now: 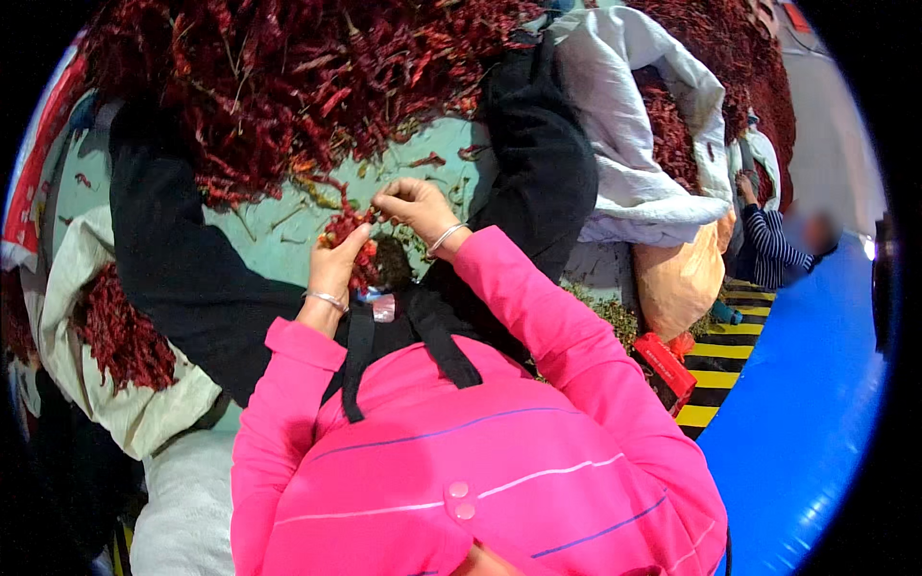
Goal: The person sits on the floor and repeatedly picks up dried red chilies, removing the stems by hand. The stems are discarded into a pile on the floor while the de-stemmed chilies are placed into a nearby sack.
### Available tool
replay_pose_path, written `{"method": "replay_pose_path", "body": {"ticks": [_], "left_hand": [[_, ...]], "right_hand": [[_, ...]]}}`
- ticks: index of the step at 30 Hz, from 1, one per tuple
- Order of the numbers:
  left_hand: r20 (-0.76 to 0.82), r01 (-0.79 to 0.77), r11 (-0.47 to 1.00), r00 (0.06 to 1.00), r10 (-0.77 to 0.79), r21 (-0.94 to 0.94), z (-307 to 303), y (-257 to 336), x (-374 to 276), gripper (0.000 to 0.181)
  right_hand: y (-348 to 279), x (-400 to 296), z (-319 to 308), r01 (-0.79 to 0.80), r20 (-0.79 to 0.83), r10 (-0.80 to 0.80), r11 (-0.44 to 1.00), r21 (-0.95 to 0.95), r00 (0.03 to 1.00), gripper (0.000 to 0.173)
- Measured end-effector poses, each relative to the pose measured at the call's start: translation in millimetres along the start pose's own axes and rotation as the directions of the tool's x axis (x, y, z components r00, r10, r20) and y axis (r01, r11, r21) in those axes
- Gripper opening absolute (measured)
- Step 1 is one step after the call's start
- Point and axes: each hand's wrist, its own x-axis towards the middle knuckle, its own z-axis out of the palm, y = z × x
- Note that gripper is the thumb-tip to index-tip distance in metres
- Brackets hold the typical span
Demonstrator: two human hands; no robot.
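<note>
Between my knees, my left hand is closed around a small bunch of dried red chili peppers, thumb on top. My right hand is just beside it, thumb and fingertips pinched together at the bunch's upper right edge; whether a stem or a pepper is between them is too small to tell. More red peppers show below the fingers, over a dark hollow with green stem bits. A large heap of dried red chili peppers lies beyond my hands on the pale green floor, with loose stems and several stray peppers near it.
A white woven sack with peppers stands at the right, above an orange bag and a red box. Another open sack of peppers is at the left. At far right, a person in a striped sleeve is near a blue inflated surface.
</note>
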Motion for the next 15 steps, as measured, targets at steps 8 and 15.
{"method": "replay_pose_path", "body": {"ticks": [8, 15], "left_hand": [[0.051, 0.028, 0.998, 0.998, -0.031, 0.059, 6, 7, -10, 0.013], [0.204, -0.191, 0.938, 0.97, 0.134, 0.29, 11, 3, -11, 0.015]], "right_hand": [[0, -26, 6, 0.173, -0.023, -0.18, 0.968, -0.179, 0.983, 0.016], [-19, -46, 3, 0.335, -0.018, -0.387, 0.82, -0.463, 0.922, 0.016]]}}
